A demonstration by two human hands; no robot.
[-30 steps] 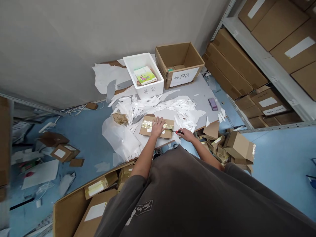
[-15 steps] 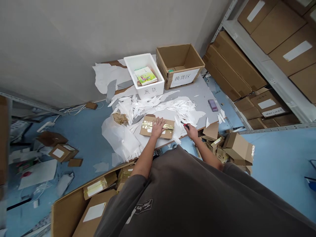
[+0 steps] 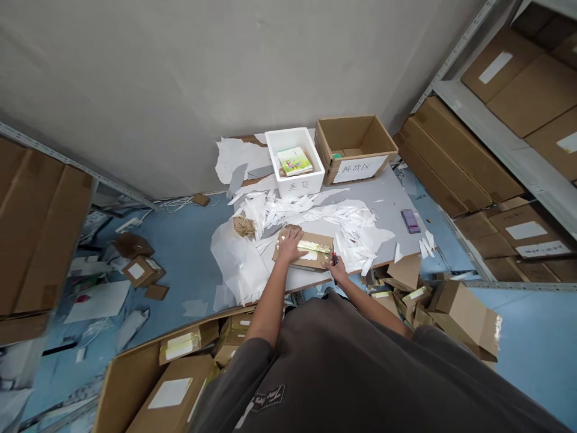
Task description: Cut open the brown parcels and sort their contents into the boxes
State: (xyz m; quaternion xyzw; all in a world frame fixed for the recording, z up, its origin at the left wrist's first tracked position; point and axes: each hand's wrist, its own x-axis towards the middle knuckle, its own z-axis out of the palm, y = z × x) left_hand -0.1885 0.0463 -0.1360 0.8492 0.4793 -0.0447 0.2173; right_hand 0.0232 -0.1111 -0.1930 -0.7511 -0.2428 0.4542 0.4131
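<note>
A small cardboard box with shiny yellowish tape and a white label lies on the littered table. My left hand grips the box at its left part, thumb spread across the top and fingers bent toward the far edge. At the box's near right corner is my right hand, closed around a red and black box cutter. Its fingers touch or nearly touch the cardboard; the blade cannot be made out.
White paper scraps cover much of the table. Behind stand a white foam bin holding books and an open carton. A blurred purple item lies right. Discarded boxes lie beside the table; shelves hold cartons.
My right hand has brought the box cutter left, from beside the box to its right end. The left hand has shifted toward the box's left part. The camera view has tilted up and turned left.
</note>
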